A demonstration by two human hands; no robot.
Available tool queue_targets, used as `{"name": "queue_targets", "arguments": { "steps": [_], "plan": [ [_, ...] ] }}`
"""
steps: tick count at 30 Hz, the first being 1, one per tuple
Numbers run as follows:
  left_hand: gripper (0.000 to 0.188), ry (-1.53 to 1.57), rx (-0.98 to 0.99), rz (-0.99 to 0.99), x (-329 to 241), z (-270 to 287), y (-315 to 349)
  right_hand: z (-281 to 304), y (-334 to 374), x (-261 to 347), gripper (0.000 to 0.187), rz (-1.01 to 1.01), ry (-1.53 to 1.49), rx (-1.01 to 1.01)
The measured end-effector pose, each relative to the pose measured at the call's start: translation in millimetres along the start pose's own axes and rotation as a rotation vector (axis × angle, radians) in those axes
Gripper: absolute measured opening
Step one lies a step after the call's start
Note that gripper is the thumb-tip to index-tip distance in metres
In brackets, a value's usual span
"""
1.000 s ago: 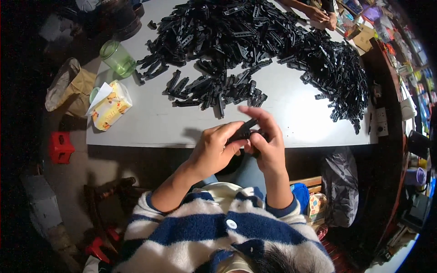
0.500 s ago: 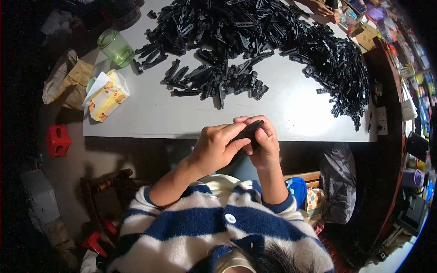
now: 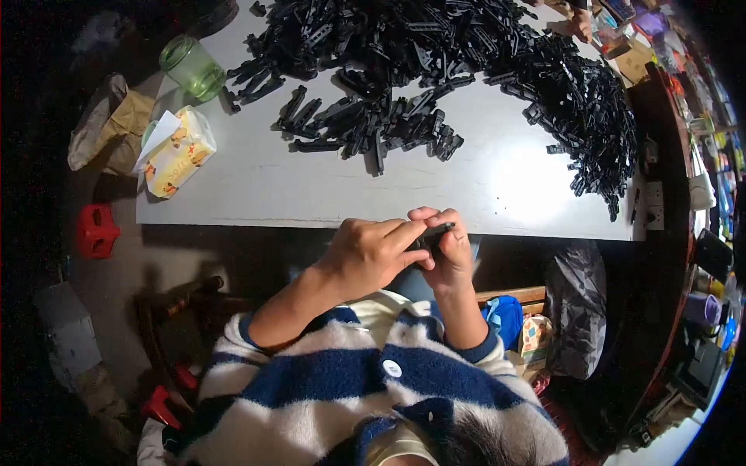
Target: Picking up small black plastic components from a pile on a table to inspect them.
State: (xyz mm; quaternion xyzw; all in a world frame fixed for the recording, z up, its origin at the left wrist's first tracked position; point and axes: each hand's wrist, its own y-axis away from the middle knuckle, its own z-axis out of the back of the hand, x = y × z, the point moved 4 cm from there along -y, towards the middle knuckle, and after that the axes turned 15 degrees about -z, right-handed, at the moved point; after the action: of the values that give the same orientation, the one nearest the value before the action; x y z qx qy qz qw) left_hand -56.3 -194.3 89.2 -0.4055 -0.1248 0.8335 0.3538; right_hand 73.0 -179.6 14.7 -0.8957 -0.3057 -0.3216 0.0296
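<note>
A small black plastic part (image 3: pixel 437 233) is held between my two hands, just off the near edge of the white table (image 3: pixel 326 190). My left hand (image 3: pixel 373 252) pinches it from the left with thumb and forefinger. From the right, my right hand (image 3: pixel 452 252) grips it, thumb on the near side and fingers curled behind. Fingers cover most of the part, so its full shape is hidden. Beyond my hands lies a large heap of black plastic parts (image 3: pixel 388 46), with a looser cluster (image 3: pixel 373 128) nearest me and another heap (image 3: pixel 590 116) down the right side.
On the table's left stand a green-tinted jar (image 3: pixel 193 70) and a yellow tissue pack (image 3: pixel 180 155). A brown paper bag (image 3: pixel 116 132) and red stool (image 3: pixel 97 231) are left of it. Another person's hand (image 3: pixel 581 25) shows at the far right. Crowded shelves (image 3: pixel 711 179) line the right.
The black part has tilted flatter in my grip, and my right fingers have shifted around it. The view has moved slightly; the heaps look the same.
</note>
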Motion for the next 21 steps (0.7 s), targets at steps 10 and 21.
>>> {"name": "queue_targets", "arguments": {
  "steps": [10,21],
  "plan": [
    [0.024,-0.047,-0.078,0.272,74,11,14,6,-3,27,0.02,0.057,0.864,-0.28],
    [0.033,-0.254,0.002,0.32,100,-8,17,34,-57,69,0.019,0.345,1.702,-0.77]
  ]
}}
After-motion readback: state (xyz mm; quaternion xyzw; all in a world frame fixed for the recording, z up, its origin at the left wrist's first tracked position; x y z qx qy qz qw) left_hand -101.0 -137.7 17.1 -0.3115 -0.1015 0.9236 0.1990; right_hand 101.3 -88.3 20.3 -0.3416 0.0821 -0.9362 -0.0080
